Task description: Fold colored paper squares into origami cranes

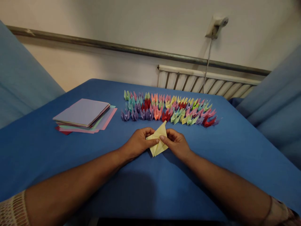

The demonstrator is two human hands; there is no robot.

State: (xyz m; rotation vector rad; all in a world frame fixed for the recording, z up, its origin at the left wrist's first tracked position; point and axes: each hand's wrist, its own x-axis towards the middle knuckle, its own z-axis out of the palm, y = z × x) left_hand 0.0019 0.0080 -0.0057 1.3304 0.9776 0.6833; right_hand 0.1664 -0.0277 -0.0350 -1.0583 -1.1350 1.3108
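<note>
Between my two hands is a pale yellow sheet of origami paper (157, 150), folded into a kite-like diamond with a narrow tip pointing away from me. My left hand (140, 141) pinches its left side, thumb on top and fingers curled behind. On the right side, my right hand (176, 143) grips it the same way, its thumb pressed near the middle. The fingers behind the paper are partly hidden. Just beyond stand rows of small folded paper cranes (147, 113) in many colours.
To the left lies a stack of square coloured paper (82, 111), lavender on top. A blue cloth (113, 191) covers the table. Behind it are a wall pipe (113, 46), a radiator (188, 82) and a socket with a cord (214, 29). Blue curtains (282, 106) hang at both sides.
</note>
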